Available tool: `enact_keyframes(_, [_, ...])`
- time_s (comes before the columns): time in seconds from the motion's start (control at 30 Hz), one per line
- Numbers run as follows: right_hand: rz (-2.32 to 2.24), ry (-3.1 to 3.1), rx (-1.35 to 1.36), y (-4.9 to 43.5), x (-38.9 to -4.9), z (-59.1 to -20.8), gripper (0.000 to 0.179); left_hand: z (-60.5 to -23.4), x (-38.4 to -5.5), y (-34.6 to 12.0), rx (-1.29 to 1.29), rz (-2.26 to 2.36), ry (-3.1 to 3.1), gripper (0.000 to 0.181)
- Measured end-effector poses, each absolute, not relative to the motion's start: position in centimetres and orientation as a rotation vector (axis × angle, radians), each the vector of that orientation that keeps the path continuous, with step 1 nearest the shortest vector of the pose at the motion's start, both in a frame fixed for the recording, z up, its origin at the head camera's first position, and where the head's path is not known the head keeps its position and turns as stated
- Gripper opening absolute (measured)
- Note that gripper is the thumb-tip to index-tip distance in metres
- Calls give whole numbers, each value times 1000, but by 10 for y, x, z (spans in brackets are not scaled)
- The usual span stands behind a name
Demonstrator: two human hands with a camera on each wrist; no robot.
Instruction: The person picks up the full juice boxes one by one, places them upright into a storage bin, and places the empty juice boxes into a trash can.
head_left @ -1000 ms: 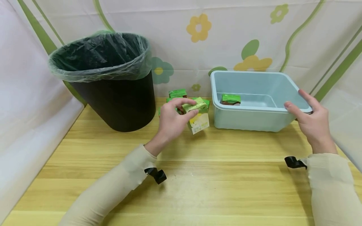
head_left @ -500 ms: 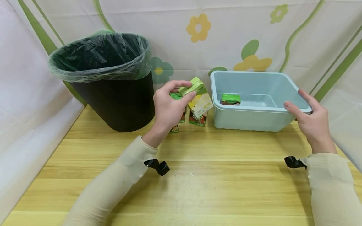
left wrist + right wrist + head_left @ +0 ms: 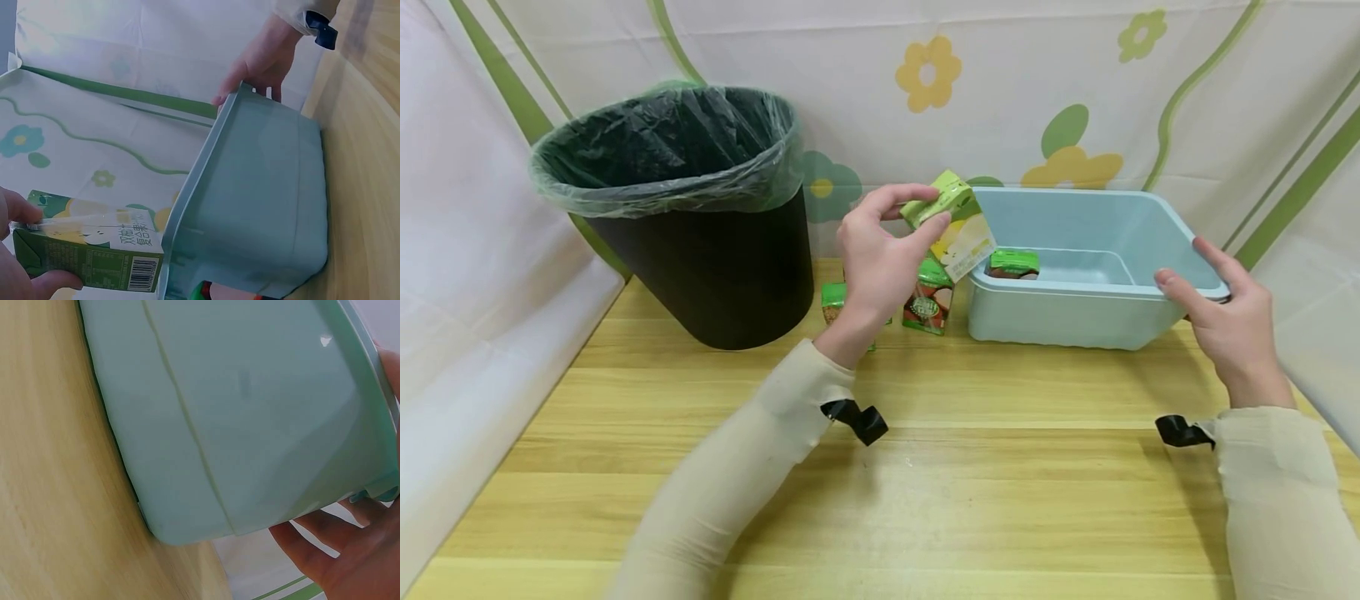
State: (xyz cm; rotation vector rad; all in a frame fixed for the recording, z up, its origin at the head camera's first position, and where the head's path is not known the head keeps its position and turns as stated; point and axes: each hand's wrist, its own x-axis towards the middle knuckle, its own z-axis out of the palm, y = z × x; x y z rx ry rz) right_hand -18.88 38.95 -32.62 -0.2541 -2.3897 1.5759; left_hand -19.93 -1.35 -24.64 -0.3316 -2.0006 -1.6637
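"Where was the carton (image 3: 964, 236)?"
"Tilted at the left end of the tub (image 3: 1067, 317), close by the rim (image 3: 1075, 288). The left hand (image 3: 880, 250) pinched it near its top, thumb against fingers."
"And the right hand (image 3: 1234, 321)?"
"It gripped the tub's near right corner."
"So what could have gone wrong?"
"The carton's low corner might have snagged on the rim, being tilted so close. I couldn't tell whether they touched."
"Then?"
"With the pinch so high, a knock could have twisted it loose, perhaps onto the packs (image 3: 928, 304) standing on the table (image 3: 940, 500) just left of the tub."
"Any danger inside?"
"One box (image 3: 1013, 264) sat at the left end; a careless drop might have struck it. A tug from the right hand could also have shifted the tub."
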Motion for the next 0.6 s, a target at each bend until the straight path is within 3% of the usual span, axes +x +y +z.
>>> enact_keyframes(0.6, [1546, -2412, -266, 389, -189, -326, 76, -240, -224, 27, -249, -1744, -2019, 20])
